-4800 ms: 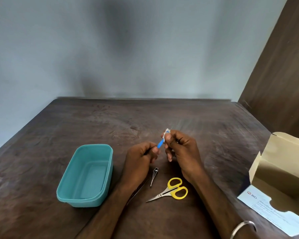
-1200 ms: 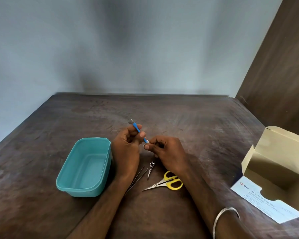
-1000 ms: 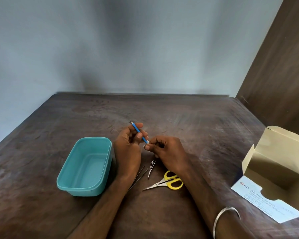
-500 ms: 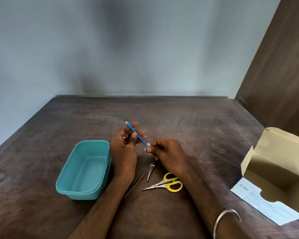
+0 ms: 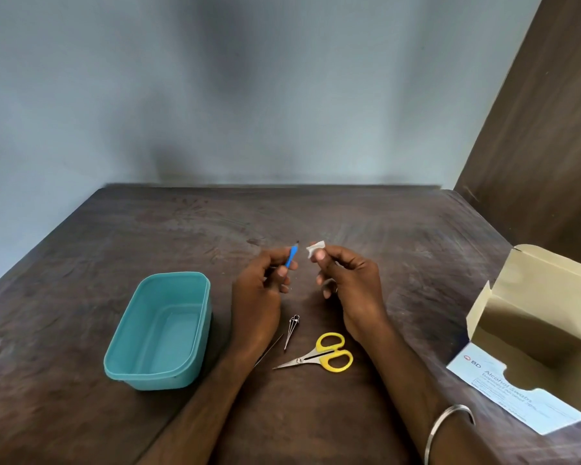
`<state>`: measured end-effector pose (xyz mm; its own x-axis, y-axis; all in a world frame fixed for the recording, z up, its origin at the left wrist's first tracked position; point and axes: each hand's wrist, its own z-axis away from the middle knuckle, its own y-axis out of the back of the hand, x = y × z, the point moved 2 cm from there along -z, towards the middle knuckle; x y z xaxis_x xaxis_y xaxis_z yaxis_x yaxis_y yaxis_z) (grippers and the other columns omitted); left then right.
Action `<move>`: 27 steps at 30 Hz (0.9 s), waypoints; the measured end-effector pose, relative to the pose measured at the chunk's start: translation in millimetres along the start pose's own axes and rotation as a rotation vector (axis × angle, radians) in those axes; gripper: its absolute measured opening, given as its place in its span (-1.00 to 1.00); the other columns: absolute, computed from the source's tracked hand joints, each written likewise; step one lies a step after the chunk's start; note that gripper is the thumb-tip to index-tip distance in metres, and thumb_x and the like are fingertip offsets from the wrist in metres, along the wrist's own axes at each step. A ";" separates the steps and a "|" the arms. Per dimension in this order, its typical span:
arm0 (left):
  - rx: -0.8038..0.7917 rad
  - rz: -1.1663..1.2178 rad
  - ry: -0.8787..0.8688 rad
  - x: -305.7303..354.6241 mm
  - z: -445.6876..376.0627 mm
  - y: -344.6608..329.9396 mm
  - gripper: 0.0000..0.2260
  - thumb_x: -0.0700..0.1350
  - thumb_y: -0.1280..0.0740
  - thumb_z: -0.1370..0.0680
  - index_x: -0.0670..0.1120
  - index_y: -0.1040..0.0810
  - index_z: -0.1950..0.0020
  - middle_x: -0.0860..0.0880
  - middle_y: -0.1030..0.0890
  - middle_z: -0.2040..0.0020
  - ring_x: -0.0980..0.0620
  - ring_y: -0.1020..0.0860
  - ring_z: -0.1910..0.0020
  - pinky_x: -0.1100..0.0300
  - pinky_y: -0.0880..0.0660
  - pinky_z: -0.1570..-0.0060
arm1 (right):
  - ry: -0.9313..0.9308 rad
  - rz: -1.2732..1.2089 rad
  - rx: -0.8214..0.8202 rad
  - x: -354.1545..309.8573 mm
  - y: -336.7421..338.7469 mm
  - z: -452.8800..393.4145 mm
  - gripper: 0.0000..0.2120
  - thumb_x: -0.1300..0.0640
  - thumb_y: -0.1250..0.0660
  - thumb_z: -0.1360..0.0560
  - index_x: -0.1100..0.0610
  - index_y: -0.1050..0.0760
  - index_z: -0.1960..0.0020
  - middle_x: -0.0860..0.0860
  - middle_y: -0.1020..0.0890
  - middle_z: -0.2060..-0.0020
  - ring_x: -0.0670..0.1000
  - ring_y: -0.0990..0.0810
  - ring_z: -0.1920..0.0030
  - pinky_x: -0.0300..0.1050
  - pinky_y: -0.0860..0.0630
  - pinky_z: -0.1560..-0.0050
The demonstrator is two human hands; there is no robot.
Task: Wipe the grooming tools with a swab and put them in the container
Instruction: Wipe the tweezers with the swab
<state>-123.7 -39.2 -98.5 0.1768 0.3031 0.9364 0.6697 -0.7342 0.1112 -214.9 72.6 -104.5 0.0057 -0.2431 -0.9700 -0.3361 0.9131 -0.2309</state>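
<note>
Above the table, raised hands hold blue tool [image 5: 292,257] and swab [image 5: 315,249] apart.

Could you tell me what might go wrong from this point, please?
The blue-handled tool is pinched only at its lower end by the left hand, so it could slip before reaching the teal container. The hands hover above the small scissors and could knock them.

Two hands show: the left [image 5: 259,290] and the right [image 5: 349,286]. One blue tool [image 5: 292,257], one swab [image 5: 316,249]. On the bench [image 5: 416,263] lie one pair of scissors [image 5: 319,357], one small metal clipper-like tool [image 5: 292,327] and one thin metal tool [image 5: 270,349]. One tub [image 5: 158,374], one carton [image 5: 544,297], one bangle [image 5: 446,427].
</note>
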 end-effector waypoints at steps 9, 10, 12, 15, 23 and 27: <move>-0.015 -0.080 -0.060 0.1 0.6 -0.4 -0.46 -0.47 -0.26 -0.49 0.22 -0.58 -0.01 0.17 -0.65 0.10 0.23 -0.57 0.22 0.40 -0.49 0.24 | -0.019 -0.038 -0.094 -0.3 -0.9 1.2 -0.89 0.22 -0.41 -0.52 0.14 -0.71 0.02 0.05 -0.70 0.20 -0.03 -0.45 0.42 -0.20 -0.31 0.50; -0.014 -0.089 -0.067 -0.3 0.7 -0.2 -0.46 -0.47 -0.26 -0.49 0.22 -0.58 -0.02 0.18 -0.65 0.10 0.23 -0.57 0.22 0.38 -0.50 0.23 | -0.021 -0.040 -0.096 -0.3 -1.1 1.6 -0.89 0.23 -0.41 -0.52 0.16 -0.71 0.01 0.05 -0.70 0.20 -0.03 -0.45 0.42 -0.19 -0.31 0.50; -0.016 -0.116 -0.084 -1.9 0.6 0.2 -0.47 -0.47 -0.27 -0.49 0.21 -0.59 -0.03 0.19 -0.64 0.08 0.19 -0.58 0.20 0.27 -0.55 0.20 | -0.022 -0.042 -0.103 0.0 -1.6 2.0 -0.88 0.24 -0.41 -0.51 0.16 -0.71 -0.01 0.04 -0.70 0.22 -0.04 -0.45 0.43 -0.20 -0.31 0.51; -0.024 -0.168 -0.114 -3.2 -0.1 -0.6 -0.55 -0.45 -0.30 -0.49 0.11 -0.61 -0.09 0.18 -0.63 0.08 0.15 -0.58 0.18 0.13 -0.57 0.15 | 0.003 -0.018 -0.106 -1.9 -1.9 3.0 -0.89 0.27 -0.42 -0.51 0.14 -0.70 0.02 -0.02 -0.70 0.23 -0.05 -0.44 0.46 -0.21 -0.31 0.53; -0.084 -0.398 -0.278 -3.7 0.1 -2.4 -0.67 -0.40 -0.35 -0.49 -0.09 -0.68 -0.16 -0.03 -0.66 0.15 0.17 -0.50 0.23 0.34 -0.46 0.18 | 0.172 0.291 -0.005 -4.6 2.8 -0.9 -0.80 0.30 -0.43 -0.50 0.01 -0.66 0.18 -0.13 -0.70 0.18 -0.14 -0.46 0.50 -0.30 -0.37 0.45; -0.087 -0.473 -0.337 -0.9 -0.2 -0.8 -0.69 -0.38 -0.36 -0.49 -0.09 -0.69 -0.15 -0.03 -0.67 0.16 0.17 -0.49 0.24 0.37 -0.40 0.24 | 0.290 0.553 0.029 -4.3 6.7 -4.8 -0.80 0.28 -0.49 -0.45 -0.04 -0.67 0.15 -0.22 -0.65 0.19 -0.24 -0.57 0.25 -0.32 -0.44 0.18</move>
<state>-124.5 -39.0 -99.3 0.1023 0.7760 0.6223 0.6728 -0.5148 0.5313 -221.7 78.2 -101.5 -0.4189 0.1927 -0.8874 -0.1908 0.9367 0.2935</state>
